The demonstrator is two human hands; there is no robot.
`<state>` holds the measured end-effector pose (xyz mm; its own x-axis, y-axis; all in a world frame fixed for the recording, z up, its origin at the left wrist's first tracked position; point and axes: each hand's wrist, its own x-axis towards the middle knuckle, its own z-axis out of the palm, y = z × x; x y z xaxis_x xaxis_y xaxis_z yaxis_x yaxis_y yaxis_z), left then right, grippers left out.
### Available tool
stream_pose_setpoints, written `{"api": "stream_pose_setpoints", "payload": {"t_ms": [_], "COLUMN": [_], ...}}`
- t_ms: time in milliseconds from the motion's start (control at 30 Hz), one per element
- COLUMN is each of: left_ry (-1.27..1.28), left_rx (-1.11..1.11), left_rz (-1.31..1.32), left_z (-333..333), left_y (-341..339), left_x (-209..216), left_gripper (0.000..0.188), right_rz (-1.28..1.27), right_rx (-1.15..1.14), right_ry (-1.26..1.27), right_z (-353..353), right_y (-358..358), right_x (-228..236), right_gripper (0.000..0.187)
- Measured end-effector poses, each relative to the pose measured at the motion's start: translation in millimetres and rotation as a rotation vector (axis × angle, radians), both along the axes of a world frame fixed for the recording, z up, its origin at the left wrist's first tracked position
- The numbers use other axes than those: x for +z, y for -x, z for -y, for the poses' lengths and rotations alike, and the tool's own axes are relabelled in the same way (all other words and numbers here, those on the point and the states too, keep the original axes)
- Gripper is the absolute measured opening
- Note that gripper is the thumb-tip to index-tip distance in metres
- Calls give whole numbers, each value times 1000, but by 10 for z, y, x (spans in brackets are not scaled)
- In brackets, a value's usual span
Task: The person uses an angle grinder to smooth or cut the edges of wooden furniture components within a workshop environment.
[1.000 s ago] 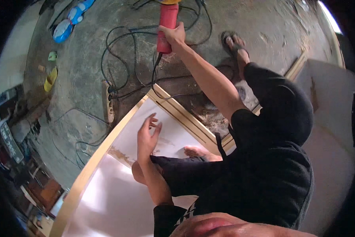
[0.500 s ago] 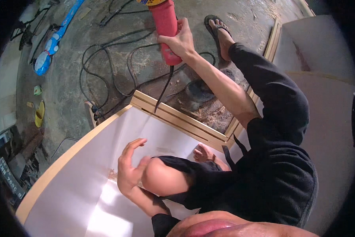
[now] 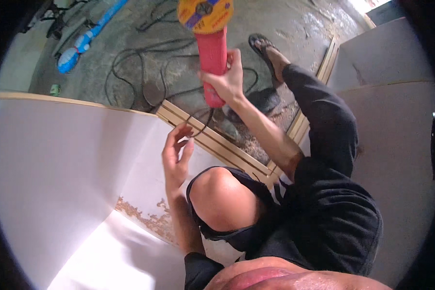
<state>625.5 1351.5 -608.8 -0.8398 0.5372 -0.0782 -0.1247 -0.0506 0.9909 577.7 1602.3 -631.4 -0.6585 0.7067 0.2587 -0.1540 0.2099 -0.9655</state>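
Observation:
My right hand (image 3: 227,79) is wrapped round the red body of an angle grinder (image 3: 212,50), held up at the top centre. A round yellow disc (image 3: 205,14) with a blue band faces up at its far end. From its near end a black power cord (image 3: 208,121) runs down past the wooden frame edge. My left hand (image 3: 176,157) is raised left of my bare knee, beside that cord. Its fingers are half curled and apart from the thumb, with nothing seen between them.
A white-walled box-like piece with a wooden edge (image 3: 77,100) surrounds my bent leg. Wood strips (image 3: 217,145) form its far corner. Coiled black cable (image 3: 140,53), shavings and a blue inflated-looking object (image 3: 77,50) lie on the concrete floor. My sandalled foot (image 3: 268,50) rests outside.
The grinder has come nearer and its yellow disc now shows fully. My left hand has moved up and right, toward the cord. My knee is raised, and the view has shifted.

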Motion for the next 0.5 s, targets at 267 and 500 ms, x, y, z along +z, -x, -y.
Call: {"api": "stream_pose_setpoints", "payload": {"t_ms": [267, 500], "left_ry": [-224, 83], "left_rx": [-187, -184], "left_rz": [-154, -365], "left_z": [-754, -644], "left_y": [110, 85], "left_x": [-139, 170], "left_gripper": [116, 100], "right_rz": [-154, -425], "right_rx": [163, 297], "right_ry": [31, 317], "right_z": [329, 571], "right_y": [-396, -694], "right_x": [576, 1014], "right_gripper": [73, 82]}}
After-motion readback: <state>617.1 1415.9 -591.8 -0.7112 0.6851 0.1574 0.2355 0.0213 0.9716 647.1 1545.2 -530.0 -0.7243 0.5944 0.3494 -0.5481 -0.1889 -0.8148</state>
